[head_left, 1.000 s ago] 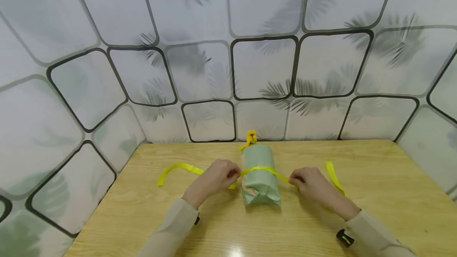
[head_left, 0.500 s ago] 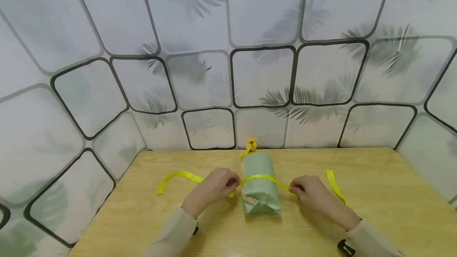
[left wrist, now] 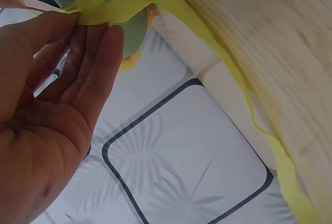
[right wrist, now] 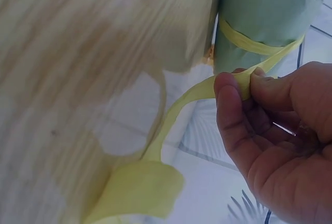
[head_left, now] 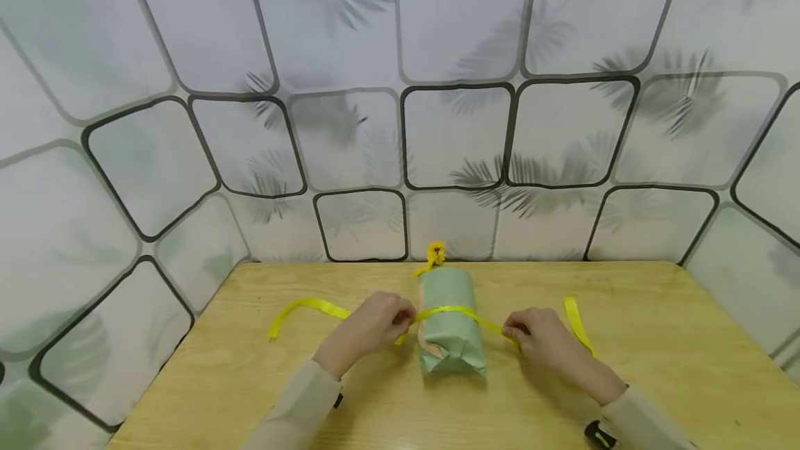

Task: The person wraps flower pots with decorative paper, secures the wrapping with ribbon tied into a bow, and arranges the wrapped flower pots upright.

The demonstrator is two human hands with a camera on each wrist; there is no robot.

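A roll-shaped bundle wrapped in pale green paper (head_left: 451,290) lies on the wooden table, its near end folded in. Across its top runs a yellow ribbon (head_left: 456,309). On the bundle's left side my left hand (head_left: 371,328) pinches the ribbon between thumb and fingertips. My right hand (head_left: 553,342) pinches the ribbon on the right side, a short way off the paper. Loose ribbon (left wrist: 228,58) trails past the hand in the left wrist view, and another tail of ribbon (right wrist: 171,117) hangs from the fingers in the right wrist view. Yellow flowers (head_left: 435,253) show at the bundle's far end.
The wooden table (head_left: 387,408) reaches back to a patterned wall covering (head_left: 456,137) with dark outlines and leaf prints. Ribbon tails (head_left: 309,304) lie on the tabletop to the left and right. Black wrist straps (head_left: 600,434) show at the sleeves.
The head view has tilted and shifted slightly. Both hands keep their hold on the ribbon, and the bundle stays where it was.
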